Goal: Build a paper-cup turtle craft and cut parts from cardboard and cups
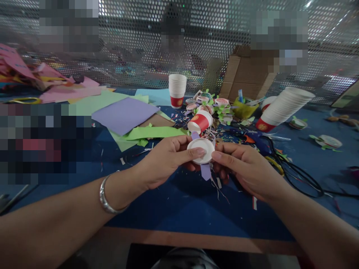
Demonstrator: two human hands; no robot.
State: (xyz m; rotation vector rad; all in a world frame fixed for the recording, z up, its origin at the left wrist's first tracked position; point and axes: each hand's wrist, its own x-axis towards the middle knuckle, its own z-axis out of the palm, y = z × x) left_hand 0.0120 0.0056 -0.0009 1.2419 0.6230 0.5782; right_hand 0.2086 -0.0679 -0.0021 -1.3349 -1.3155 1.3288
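Between my hands is a white round paper-cup bottom [208, 145], its rimmed hollow side facing up. A purple paper tab [206, 172] sticks out at its near edge, and another purple piece [194, 135] shows at its far edge. My left hand [168, 158] grips the disc from the left, thumb pressed across its face. The thumb and fingers of my right hand [244, 162] close on its right edge. The fingers underneath are partly hidden. Just beyond lies a red and white paper cup [199, 122] on its side.
Purple paper [125, 114] and green strips [157, 132] lie at left. Behind stand a cup stack [177, 89] and a pile of finished-looking paper-disc crafts [223, 108]. At right are a leaning cup stack [286, 108], a black cable [304, 183] and a turtle-like paper piece [328, 141]. Paper scraps litter the blue table [179, 209].
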